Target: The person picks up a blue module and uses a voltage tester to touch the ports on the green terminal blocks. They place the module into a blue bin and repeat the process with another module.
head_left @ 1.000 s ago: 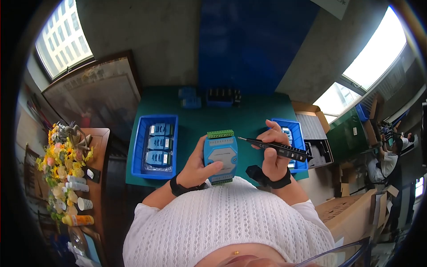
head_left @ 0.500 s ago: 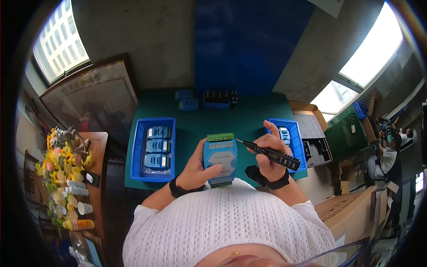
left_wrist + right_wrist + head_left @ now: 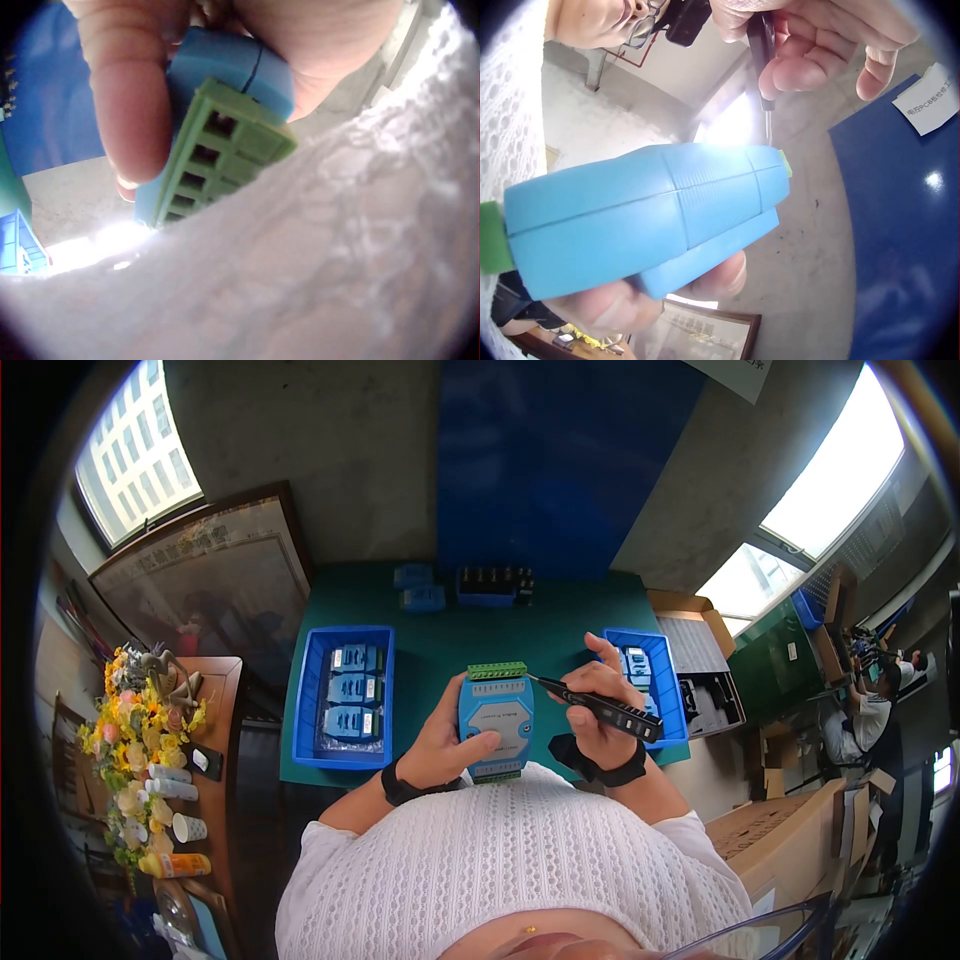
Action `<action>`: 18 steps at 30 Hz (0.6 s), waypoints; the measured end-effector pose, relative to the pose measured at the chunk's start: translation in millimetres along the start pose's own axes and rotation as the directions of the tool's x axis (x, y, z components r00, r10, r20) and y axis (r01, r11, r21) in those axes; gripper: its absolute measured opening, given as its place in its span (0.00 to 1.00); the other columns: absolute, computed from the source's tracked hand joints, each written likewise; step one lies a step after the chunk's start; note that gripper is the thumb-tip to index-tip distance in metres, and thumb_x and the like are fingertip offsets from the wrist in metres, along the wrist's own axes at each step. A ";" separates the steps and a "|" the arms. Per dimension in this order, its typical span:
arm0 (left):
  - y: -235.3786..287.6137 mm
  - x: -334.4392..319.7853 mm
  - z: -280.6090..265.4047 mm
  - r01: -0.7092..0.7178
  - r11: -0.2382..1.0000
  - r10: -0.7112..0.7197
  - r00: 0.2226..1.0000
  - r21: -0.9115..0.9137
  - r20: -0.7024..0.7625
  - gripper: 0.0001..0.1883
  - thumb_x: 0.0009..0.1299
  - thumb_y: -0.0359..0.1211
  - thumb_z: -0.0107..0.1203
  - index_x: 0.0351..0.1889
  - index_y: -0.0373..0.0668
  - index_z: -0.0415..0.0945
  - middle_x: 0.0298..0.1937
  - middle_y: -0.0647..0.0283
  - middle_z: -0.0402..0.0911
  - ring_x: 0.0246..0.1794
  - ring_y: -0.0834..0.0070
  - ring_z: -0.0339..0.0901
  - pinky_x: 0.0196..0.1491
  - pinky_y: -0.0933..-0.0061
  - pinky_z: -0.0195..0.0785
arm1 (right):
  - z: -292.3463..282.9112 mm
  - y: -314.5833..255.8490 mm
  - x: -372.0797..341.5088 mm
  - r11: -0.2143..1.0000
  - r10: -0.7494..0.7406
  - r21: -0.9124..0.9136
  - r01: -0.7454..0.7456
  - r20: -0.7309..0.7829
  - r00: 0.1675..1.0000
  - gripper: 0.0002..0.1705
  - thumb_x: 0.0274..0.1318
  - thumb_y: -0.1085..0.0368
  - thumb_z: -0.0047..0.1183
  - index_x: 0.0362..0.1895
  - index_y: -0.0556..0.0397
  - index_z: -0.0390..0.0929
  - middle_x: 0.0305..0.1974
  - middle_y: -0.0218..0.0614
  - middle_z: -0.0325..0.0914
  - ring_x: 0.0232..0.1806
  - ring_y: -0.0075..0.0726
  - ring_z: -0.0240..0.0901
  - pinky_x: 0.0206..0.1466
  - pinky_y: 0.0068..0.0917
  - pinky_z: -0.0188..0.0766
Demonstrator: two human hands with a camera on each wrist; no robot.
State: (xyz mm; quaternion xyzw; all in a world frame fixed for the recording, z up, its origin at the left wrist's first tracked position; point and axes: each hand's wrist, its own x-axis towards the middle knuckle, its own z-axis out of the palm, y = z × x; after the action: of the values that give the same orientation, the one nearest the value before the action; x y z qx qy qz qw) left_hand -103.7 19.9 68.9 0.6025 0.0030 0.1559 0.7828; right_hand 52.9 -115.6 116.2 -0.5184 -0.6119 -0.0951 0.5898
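My left hand point(image 3: 440, 748) holds a light-blue terminal module point(image 3: 505, 712) upright in front of the chest, thumb across its labelled face. Green terminal blocks point(image 3: 497, 670) line its top and bottom ends. In the left wrist view the lower green block point(image 3: 225, 154) shows square openings, close to the white knit top. My right hand point(image 3: 600, 698) grips a black screwdriver point(image 3: 615, 712) with a thin metal shaft point(image 3: 769, 124). Its tip is right at the right end of the upper green block. From the right wrist, the module's blue side point(image 3: 652, 202) shows, the shaft's end reaching its top edge.
Blue bins point(image 3: 301, 705) point(image 3: 677, 705) with similar modules stand left and right on the green table point(image 3: 430, 650). More modules point(image 3: 422, 598) and a black-topped blue box point(image 3: 490, 598) lie at the back. An open carton point(image 3: 715, 625) sits beyond the right bin.
The screwdriver has moved left and slightly down, its tip coming to the upper green block's right end. The left hand keeps its hold on the module; the head view has shifted slightly.
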 end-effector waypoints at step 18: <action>0.9 0.6 -2.9 0.012 0.999 -0.012 1.000 0.040 -0.009 0.37 0.61 0.38 0.56 0.63 0.39 0.47 0.56 0.54 0.63 0.57 0.69 0.62 0.59 0.64 0.54 | -0.9 -6.5 6.9 0.996 -0.003 -0.084 0.004 0.017 1.000 0.11 0.52 0.58 0.54 0.31 0.51 0.72 0.23 0.34 0.75 0.26 0.31 0.73 0.63 0.47 0.49</action>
State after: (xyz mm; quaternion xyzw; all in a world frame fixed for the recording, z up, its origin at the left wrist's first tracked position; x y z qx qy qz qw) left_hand -103.9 23.0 69.1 0.6173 0.0131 0.1538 0.7714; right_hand 50.2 -115.5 125.3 -0.5424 -0.6134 -0.1174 0.5619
